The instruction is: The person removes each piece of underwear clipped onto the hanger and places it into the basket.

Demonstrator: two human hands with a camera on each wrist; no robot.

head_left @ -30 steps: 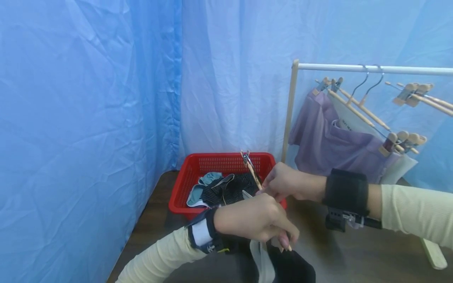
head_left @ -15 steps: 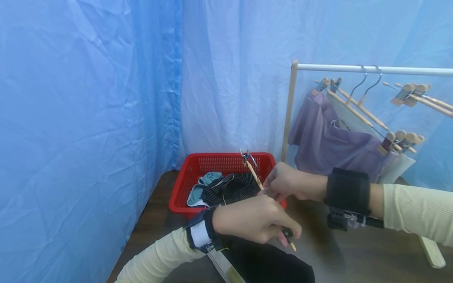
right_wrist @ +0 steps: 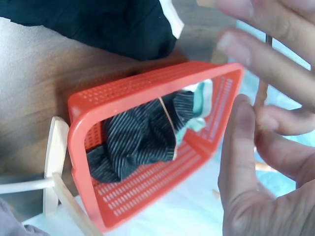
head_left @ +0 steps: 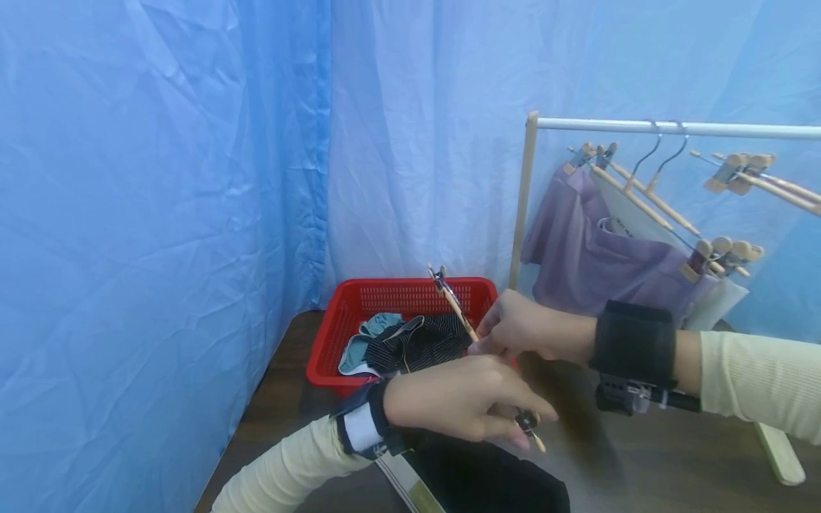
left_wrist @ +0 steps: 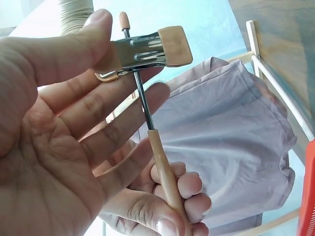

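Observation:
A wooden clip hanger (head_left: pixel 457 308) slants between both hands over the basket. My right hand (head_left: pixel 516 326) grips its wooden bar; that grip also shows in the left wrist view. At the hanger's near end, my left hand (head_left: pixel 465 399) pinches a metal clip (left_wrist: pixel 142 51) with tan pads, and nothing is in that clip's mouth. Another clip (head_left: pixel 438 276) sits at the far end. Below my left hand, a black garment (head_left: pixel 494 479) with a white band (head_left: pixel 413 481) lies on the table, partly hidden by the hand and wrist.
A red basket (head_left: pixel 323 335) behind the hands holds a striped dark garment (head_left: pixel 430 340) and a teal one (head_left: pixel 383 323). To the right stands a rack with a white rail (head_left: pixel 596 124), bearing a purple garment (head_left: pixel 584 235) and other clip hangers (head_left: pixel 779 191).
The black garment's white band dropped from between my hands and now lies lower left. My left hand shifted slightly right with the clip, and the hanger's far end rose a little.

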